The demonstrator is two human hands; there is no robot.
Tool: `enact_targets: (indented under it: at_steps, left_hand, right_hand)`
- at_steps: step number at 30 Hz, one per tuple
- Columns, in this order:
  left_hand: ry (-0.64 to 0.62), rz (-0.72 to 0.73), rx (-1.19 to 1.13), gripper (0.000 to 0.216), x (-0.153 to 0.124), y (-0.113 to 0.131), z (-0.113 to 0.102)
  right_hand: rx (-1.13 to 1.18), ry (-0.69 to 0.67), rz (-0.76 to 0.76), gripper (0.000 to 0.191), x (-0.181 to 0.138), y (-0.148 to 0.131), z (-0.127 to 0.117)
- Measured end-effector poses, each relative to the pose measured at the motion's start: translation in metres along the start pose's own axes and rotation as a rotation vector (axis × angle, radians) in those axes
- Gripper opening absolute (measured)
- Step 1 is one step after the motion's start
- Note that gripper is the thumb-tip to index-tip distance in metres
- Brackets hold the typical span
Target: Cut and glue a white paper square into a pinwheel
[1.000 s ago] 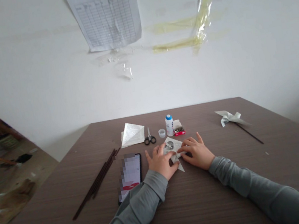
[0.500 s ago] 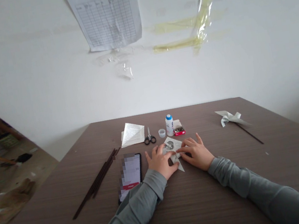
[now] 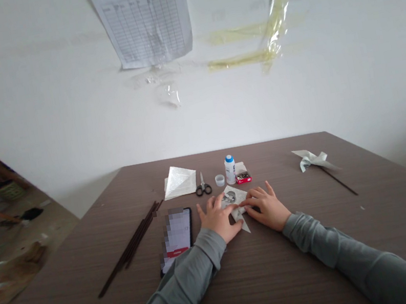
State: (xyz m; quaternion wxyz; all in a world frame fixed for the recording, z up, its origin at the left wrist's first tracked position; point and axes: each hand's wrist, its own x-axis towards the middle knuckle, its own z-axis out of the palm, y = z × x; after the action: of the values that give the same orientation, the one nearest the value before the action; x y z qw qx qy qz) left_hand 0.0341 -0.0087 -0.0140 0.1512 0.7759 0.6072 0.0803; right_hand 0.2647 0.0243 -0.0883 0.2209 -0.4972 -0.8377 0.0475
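A small printed paper square (image 3: 236, 202), partly folded, lies on the brown table (image 3: 269, 265) between both hands. My left hand (image 3: 220, 219) presses on its left side, fingers curled onto the fold near the middle. My right hand (image 3: 267, 207) rests on its right side, fingertips pinching the paper at the centre. A pointed corner of the paper sticks out below my left hand.
A phone (image 3: 177, 235) lies left of my left hand, with dark thin sticks (image 3: 133, 245) further left. Behind are folded paper (image 3: 180, 182), scissors (image 3: 203, 186), a small clear cap (image 3: 219, 180), a white glue bottle (image 3: 230, 169) and a red pin box (image 3: 242, 173). A finished paper pinwheel (image 3: 316, 161) lies far right.
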Motion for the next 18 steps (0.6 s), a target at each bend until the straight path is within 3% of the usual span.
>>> enact_targets:
  at_steps: [5,18]
  left_hand:
    - [0.013,-0.005,-0.008,0.05,0.0,-0.0008,-0.0031]
    - [0.055,0.013,0.013,0.057,-0.0002,0.0004,0.0049]
  right_hand:
    - [-0.009,0.044,-0.004,0.035,-0.002,0.0027,0.0024]
    - [-0.007,0.004,0.004,0.034,0.0004,-0.0004,-0.0013]
